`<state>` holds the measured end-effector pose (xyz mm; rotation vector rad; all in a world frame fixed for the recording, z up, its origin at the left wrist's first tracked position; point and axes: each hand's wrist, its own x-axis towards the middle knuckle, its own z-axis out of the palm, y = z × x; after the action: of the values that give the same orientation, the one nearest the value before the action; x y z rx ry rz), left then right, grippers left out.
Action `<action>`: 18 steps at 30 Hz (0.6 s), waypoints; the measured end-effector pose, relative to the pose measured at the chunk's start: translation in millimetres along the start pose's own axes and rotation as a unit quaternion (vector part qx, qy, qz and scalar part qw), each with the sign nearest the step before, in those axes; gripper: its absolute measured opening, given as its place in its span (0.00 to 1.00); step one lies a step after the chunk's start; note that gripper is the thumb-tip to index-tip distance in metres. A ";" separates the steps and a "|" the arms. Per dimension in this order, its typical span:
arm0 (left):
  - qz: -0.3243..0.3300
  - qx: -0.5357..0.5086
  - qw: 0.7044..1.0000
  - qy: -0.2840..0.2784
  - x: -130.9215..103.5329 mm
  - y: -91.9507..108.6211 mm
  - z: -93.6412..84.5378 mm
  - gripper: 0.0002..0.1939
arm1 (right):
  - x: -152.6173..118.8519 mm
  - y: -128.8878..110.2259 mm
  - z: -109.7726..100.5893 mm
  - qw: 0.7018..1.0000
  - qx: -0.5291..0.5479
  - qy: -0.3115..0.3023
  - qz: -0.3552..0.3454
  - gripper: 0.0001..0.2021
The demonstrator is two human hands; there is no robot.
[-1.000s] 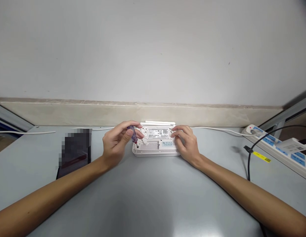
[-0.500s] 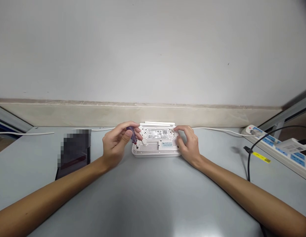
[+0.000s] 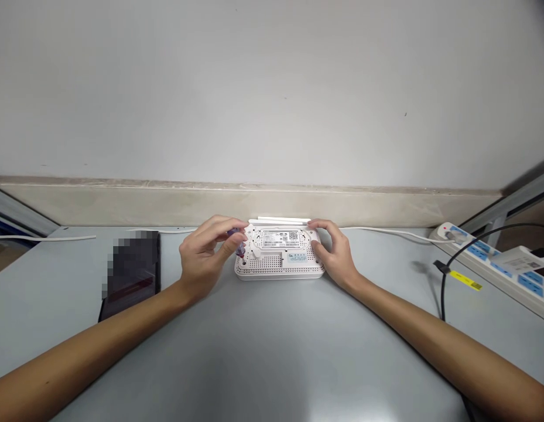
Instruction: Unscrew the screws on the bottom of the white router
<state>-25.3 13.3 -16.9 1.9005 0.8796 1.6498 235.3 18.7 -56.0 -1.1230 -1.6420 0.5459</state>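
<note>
A white router point(image 3: 260, 264) lies label side up on the table, with its antennas point(image 3: 280, 221) folded along the back edge. My left hand point(image 3: 205, 252) is closed around a small screwdriver point(image 3: 240, 249) with a translucent purple handle, partly hidden by the fingers. Its tip points down at the hole in the router's front left corner; whether it sits inside I cannot tell. At the router's right end, my right hand point(image 3: 335, 255) grips the casing, index finger at the back corner and thumb on the upper face.
To the left lies a dark flat device point(image 3: 133, 281), partly pixelated. A white power strip point(image 3: 482, 258) with blue sockets and a plugged-in adapter point(image 3: 520, 259) runs along the right. A black cable point(image 3: 442, 293) with a yellow tag crosses nearby. Behind stands the wall point(image 3: 272, 117).
My left fingers have shifted on the screwdriver's handle, covering more of it. My right thumb has moved up on the router, and the index finger now lies at its back corner.
</note>
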 end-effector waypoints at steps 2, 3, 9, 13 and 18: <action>0.003 0.023 1.000 0.014 0.2 -0.9 -0.1 0.08 | 1.2 3.2 0.5 0.999 0.034 -0.012 0.019 0.17; 0.000 0.026 1.000 0.017 0.2 -1.4 -0.2 0.08 | 1.8 5.1 1.0 0.998 0.057 -0.019 0.034 0.18; -0.014 0.022 1.000 0.009 -1.0 -3.8 -1.3 0.09 | 3.1 11.9 3.5 0.983 0.153 -0.036 0.098 0.19; -0.016 0.047 0.999 0.013 -1.0 -2.7 -1.4 0.09 | 2.4 7.9 3.7 0.980 0.164 -0.037 0.110 0.19; 0.050 0.126 0.990 0.042 0.9 1.1 -1.7 0.09 | 2.7 4.7 4.5 0.978 0.168 -0.034 0.116 0.18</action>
<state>-26.7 13.1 -15.2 2.0839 1.0884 1.7589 233.0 24.0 -60.0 -1.0560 -1.4159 0.9834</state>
